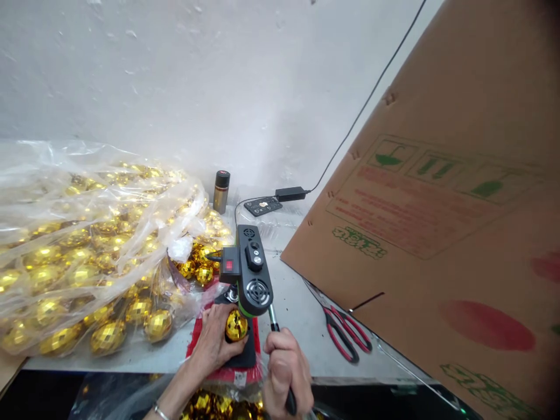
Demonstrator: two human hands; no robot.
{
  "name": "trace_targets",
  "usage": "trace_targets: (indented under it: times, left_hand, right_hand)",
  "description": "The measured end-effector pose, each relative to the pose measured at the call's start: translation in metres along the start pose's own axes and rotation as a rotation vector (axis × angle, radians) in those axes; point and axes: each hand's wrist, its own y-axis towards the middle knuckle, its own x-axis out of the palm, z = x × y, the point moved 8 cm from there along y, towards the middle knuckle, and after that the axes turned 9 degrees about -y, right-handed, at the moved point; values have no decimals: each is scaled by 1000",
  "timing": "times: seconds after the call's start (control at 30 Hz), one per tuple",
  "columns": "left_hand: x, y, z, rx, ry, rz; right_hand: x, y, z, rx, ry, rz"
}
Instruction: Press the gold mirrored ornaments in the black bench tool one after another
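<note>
My left hand is closed around a shiny gold faceted ball, a disco-ball-style ornament. It holds the ball low under the front end of a small black bench machine with round vents and a red switch. My right hand is wrapped round the machine's lever handle, whose metal rod rises to the machine's right side. Beneath the ball are the machine's black base and a red sheet. The machine's head hides its working tip and the top of the ball.
A clear plastic bag full of gold balls covers the left side. Behind stand a brown-and-black bottle, a phone-like black slab and a power adapter with its cable. Red-handled scissors lie beside a large cardboard box. More gold balls sit below the table edge.
</note>
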Motion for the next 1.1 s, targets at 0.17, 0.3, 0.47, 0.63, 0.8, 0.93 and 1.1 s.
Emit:
trace_targets:
  times: [0.17,0.3,0.47,0.63,0.8,0.93,1.1]
  left_hand:
    - [2,0,2,-15,-4,-22]
    - [2,0,4,-10,12,-7]
    - [2,0,3,-3,18,3]
    - [0,2,5,-5,13,8]
    - [-1,3,6,-12,-7,0]
    - [0,3,6,-16,-17,-5]
    - [0,4,4,-12,-11,11]
  right_hand:
    - [1,-14,6,71,-2,98]
    - [2,-19,7,93,4,130]
    - [3,-18,8,92,38,138]
    - [5,-22,13,88,81,144]
    - [7,-32,20,123,109,130]
    - [8,-30,20,134,113,133]
    - [8,-25,18,115,95,171]
